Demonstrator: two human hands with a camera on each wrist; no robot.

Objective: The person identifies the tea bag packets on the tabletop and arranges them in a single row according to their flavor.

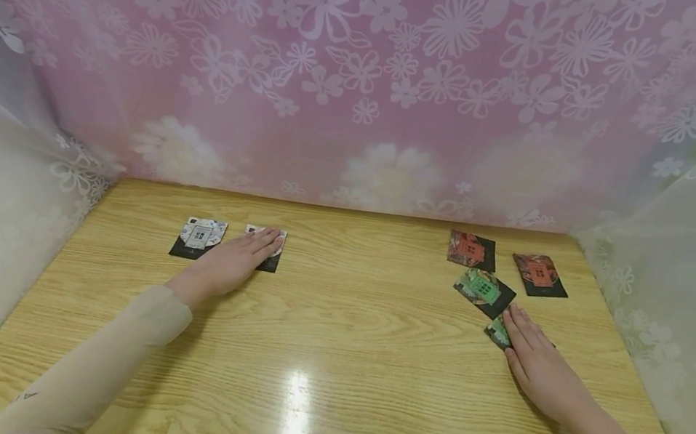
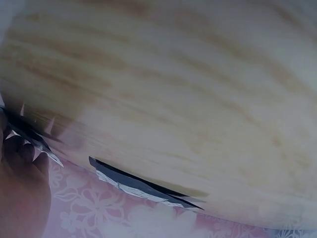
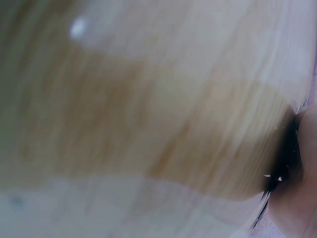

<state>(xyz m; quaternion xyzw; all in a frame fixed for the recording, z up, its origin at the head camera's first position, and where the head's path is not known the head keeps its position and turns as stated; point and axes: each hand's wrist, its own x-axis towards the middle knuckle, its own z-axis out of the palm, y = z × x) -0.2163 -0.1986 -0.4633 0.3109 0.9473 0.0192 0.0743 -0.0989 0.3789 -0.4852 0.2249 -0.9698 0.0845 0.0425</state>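
My left hand (image 1: 226,264) rests with its fingers laid over a white and black sachet (image 1: 269,263), hiding much of it. A matching white sachet (image 1: 202,235) lies to its left; in the left wrist view this white sachet (image 2: 138,184) is seen nearly edge-on. At the right, my right hand (image 1: 541,367) lies with extended fingers over a green and black sachet (image 1: 496,332), most of which is covered. Just above those fingertips is another green sachet (image 1: 483,291). The right wrist view catches only part of the right hand (image 3: 301,158) at its edge.
Two red and black sachets lie at the back right: one red sachet (image 1: 472,251) touches or nearly touches the upper green one, and the other red sachet (image 1: 540,275) is farther right. The wooden table (image 1: 333,332) meets flower-patterned curtains (image 1: 365,87) at its back and sides.
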